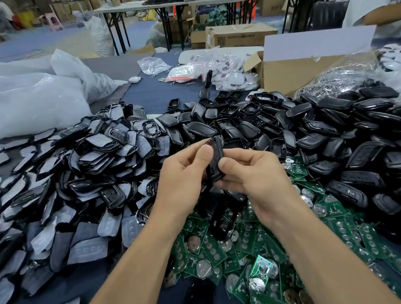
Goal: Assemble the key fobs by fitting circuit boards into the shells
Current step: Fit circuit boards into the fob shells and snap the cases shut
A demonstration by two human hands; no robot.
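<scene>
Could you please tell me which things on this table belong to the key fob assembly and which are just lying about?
In the job: black plastic fob shell gripped by left hand and right hand; heap of green circuit boards; pile of black plastic shells; probably grey rubber button pads.
Lying about: brown cardboard box; white plastic sacks; clear bags of white fobs.

Head view: looks forward-down from above, close over table.

Small-parts assembly workshop in a warehouse hall, near blue-covered worktable heaped with black plastic key fob shells, green circuit boards, grey rubber button pads at left, brown cardboard cartons, white plastic sacks, far folding tables.
</scene>
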